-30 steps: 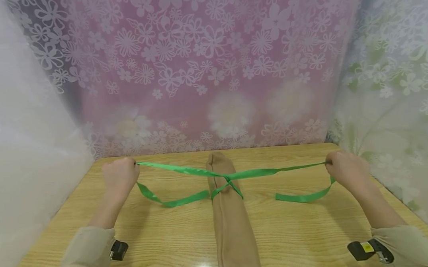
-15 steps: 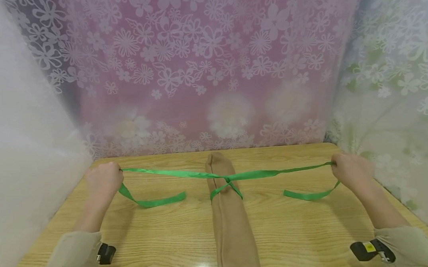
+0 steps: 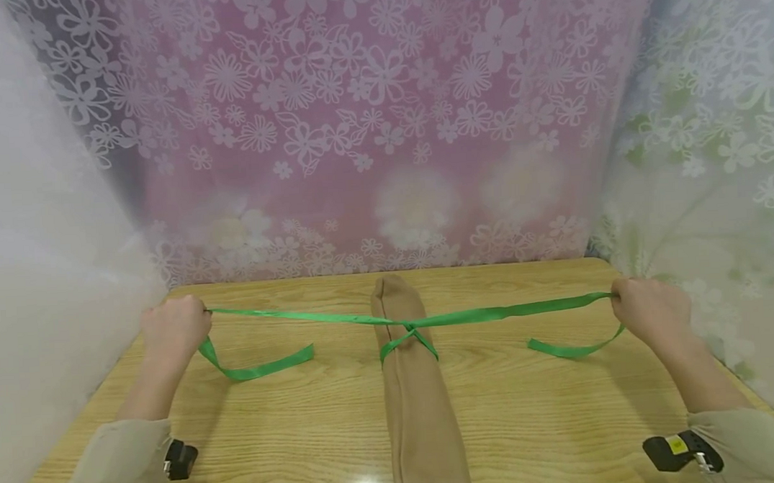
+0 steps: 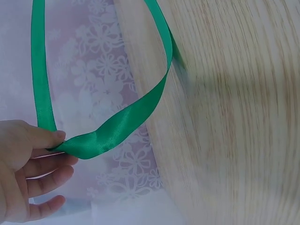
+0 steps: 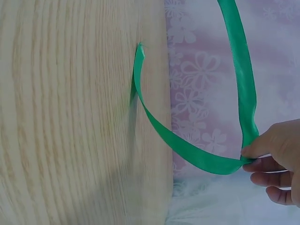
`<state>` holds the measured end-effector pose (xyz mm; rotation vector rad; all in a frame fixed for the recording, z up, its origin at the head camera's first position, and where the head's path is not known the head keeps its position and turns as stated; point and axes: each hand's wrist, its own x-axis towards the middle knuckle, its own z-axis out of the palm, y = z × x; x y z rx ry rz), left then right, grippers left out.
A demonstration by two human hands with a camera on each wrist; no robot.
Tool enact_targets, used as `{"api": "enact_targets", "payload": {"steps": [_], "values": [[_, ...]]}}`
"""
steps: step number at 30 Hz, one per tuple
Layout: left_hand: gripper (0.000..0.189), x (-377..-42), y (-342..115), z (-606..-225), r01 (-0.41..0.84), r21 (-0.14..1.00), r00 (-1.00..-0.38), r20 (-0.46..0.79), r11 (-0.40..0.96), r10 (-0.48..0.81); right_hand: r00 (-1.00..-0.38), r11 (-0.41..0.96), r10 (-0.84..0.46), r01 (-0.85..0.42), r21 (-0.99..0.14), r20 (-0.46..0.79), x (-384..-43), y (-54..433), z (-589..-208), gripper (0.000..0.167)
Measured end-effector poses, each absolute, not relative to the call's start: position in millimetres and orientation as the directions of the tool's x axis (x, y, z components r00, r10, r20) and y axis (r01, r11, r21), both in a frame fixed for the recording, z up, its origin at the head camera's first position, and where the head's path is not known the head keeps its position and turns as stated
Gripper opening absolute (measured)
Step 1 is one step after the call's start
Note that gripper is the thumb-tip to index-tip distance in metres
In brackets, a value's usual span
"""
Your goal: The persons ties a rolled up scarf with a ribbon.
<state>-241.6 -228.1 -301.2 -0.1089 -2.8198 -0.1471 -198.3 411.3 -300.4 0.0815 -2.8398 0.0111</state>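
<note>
A long brown folded cloth bundle [image 3: 424, 427] lies on the table, pointing away from me. Around its far part runs a green ribbon [image 3: 462, 317], crossed on top of the cloth. My left hand [image 3: 175, 328] pinches one side of the ribbon between thumb and forefinger, as the left wrist view shows at the left hand [image 4: 28, 173]. Out to the right, my right hand [image 3: 652, 313] pinches the other side the same way. Between both hands the ribbon is stretched nearly straight above the table. A loose tail hangs from each hand, curving back inward.
The wooden table [image 3: 291, 433] carries the bundle, and its far edge meets a pink flowered curtain [image 3: 356, 127]. A whitish sheet [image 3: 50, 249] hangs at the left, and a pale flowered one [image 3: 716, 205] at the right. Black wrist devices sit by both sleeves.
Both hands have moved apart, the left one farther outward, the right one slightly. The ribbon is pulled straighter, and its loose tails have shifted outward with the hands. The bundle stays in place.
</note>
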Motion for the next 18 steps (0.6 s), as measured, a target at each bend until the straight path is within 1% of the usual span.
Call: {"api": "enact_targets", "payload": {"steps": [7, 10, 15, 18], "values": [[0.044, -238.9, -234.4, -303.3, 0.108, 0.101, -0.962, 0.263, 0.989, 0.078, -0.953, 0.998, -0.061, -0.059, 0.014, 0.297, -198.3, 419.0, -303.0, 0.028], [0.043, -237.5, -237.8, -305.6, 0.099, 0.112, -0.971, 0.226, 0.989, 0.072, -0.967, 0.999, -0.043, -0.04, 0.017, 0.253, -197.6, 423.0, -304.7, 0.025], [0.04, -236.5, -242.9, -310.7, 0.07, 0.123, -0.991, 0.121, 0.99, 0.055, -0.988, 0.999, -0.026, -0.022, 0.029, 0.155, -196.0, 429.4, -309.6, 0.023], [0.039, -236.7, -245.1, -313.8, 0.077, 0.125, -0.994, 0.087, 0.989, 0.066, -0.99, 0.998, -0.044, -0.038, 0.053, 0.136, -196.2, 432.0, -314.0, 0.022]]}}
